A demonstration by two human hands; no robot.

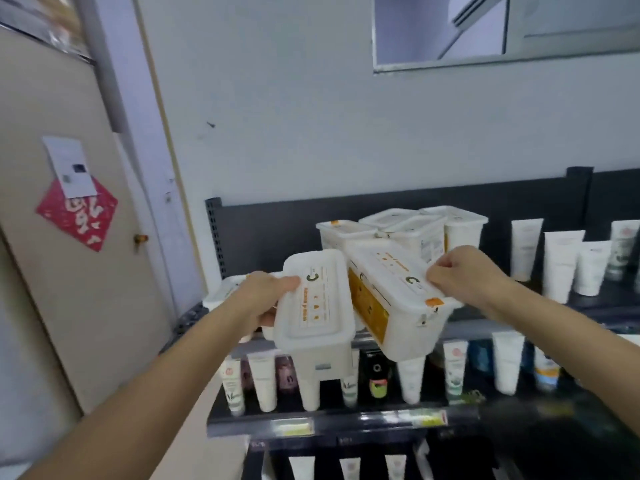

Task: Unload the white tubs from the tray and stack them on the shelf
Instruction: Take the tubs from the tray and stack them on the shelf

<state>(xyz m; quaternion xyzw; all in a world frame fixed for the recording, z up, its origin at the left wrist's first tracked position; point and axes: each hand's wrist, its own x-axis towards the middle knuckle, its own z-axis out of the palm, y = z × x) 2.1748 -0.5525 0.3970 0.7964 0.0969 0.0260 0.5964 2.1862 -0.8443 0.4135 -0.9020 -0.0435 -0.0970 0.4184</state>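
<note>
Unloading partly done: the left hand grips one white tub, the right hand a second tub, with stacked tubs already at twelve o'clock on the shelf.

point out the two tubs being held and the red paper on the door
left tub (315, 303): head view, middle of its lid.
right tub (394, 275): head view, middle of its lid.
red paper (81, 221): head view, centre of the sheet, below the white note.
</note>
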